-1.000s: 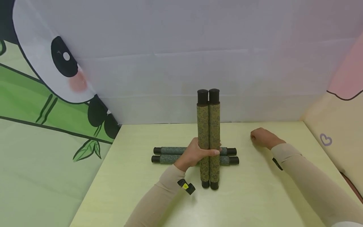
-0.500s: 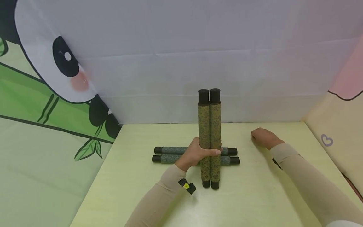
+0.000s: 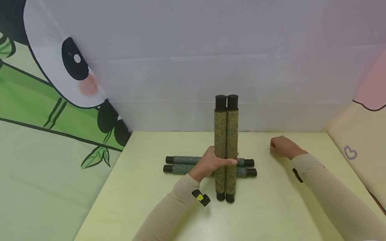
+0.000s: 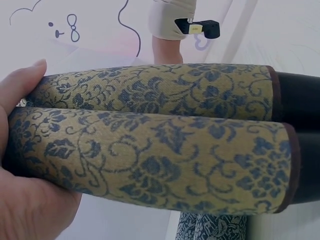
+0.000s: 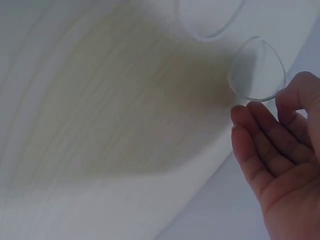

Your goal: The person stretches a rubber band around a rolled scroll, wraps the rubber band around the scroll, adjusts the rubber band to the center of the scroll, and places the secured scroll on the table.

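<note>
Two yellow brocade-covered tubes [image 3: 226, 134] with black end caps stand side by side, upright in the head view. My left hand [image 3: 208, 164] grips both below their middle, thumb across the front. Blue floral patterning on them fills the left wrist view. Behind, two blue-green brocade tubes [image 3: 185, 169] lie parallel on the table, partly hidden by the left hand and the upright pair. Off to the right, my right hand [image 3: 281, 147] is at the table's far side. In the right wrist view its thumb and forefinger pinch a thin clear ring [image 5: 231, 80], the other fingers bent forward.
Another clear loop [image 5: 206, 39] shows higher in the right wrist view. The pale yellow table [image 3: 135, 201] ends at a white backdrop [image 3: 169, 80]. A printed panel with bamboo [image 3: 27, 90] stands at the left, a cream one [image 3: 362, 140] at the right.
The whole head view has shifted slightly, so everything sits a little farther right in it. Both hands keep their poses, and the tubes stay as they were.
</note>
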The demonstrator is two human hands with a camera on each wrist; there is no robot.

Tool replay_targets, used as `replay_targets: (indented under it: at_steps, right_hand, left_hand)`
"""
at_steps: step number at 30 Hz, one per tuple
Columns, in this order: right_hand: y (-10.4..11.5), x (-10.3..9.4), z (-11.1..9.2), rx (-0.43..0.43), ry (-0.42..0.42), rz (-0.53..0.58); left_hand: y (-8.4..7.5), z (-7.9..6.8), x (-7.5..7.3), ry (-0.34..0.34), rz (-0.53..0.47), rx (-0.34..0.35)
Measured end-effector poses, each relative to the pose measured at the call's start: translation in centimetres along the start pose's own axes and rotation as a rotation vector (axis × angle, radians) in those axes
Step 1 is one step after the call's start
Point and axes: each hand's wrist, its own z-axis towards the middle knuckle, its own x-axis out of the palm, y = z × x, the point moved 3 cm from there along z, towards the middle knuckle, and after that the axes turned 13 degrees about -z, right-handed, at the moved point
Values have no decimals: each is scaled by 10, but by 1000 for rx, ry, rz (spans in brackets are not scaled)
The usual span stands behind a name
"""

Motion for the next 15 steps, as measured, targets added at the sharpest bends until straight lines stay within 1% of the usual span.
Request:
replay_targets:
  at_steps: [3, 7, 10, 13, 15]
  right_hand:
    - [-1, -4, 0, 16, -43, 68]
    - [-1, -13, -1, 56, -151, 169]
    - [1, -20, -4, 75, -217, 257]
    - [5, -28, -7, 75, -249, 369]
    - [8, -33, -9, 77, -247, 477]
  left_hand:
    - [1, 0, 0, 5, 0, 1]
    - [1, 1, 0, 10, 3, 4]
    - [1, 3, 0, 6, 5, -4]
    - [3, 3, -1, -7, 6, -10]
    - [4, 3, -2, -14, 10, -10]
